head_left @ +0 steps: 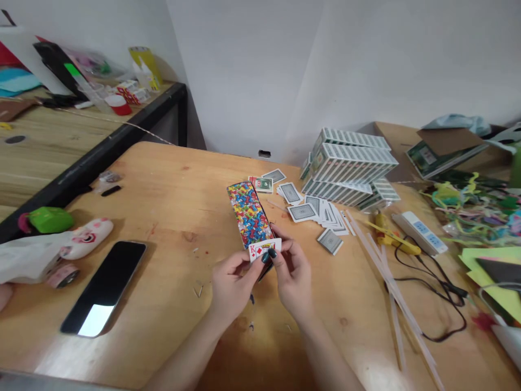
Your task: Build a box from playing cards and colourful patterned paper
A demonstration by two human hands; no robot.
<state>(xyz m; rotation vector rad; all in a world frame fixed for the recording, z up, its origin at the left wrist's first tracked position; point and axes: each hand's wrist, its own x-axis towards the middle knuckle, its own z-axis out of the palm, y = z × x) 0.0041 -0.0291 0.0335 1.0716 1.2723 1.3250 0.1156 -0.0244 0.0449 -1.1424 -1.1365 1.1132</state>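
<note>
A king of diamonds card [257, 251] is pinched between my left hand [231, 282] and my right hand [293, 277], with both thumbs on its front. Just beyond it lies a long, colourfully patterned case [249, 213], whose near end is partly hidden by the card and my hands. Right of the case, playing cards [303, 212] are spread face down on the wooden table [171, 184]. A small card stack [330, 241] rests nearer to me, and a green-and-white card pack [262, 184] lies by the case's far end.
Striped boxes [352, 162] are stacked at the back right. Glue sticks [396, 293], a yellow glue gun [393, 239] and a power strip [421, 231] with cables occupy the right side. On the left are a phone [105, 288], a white pouch [87, 238] and a green object [51, 219].
</note>
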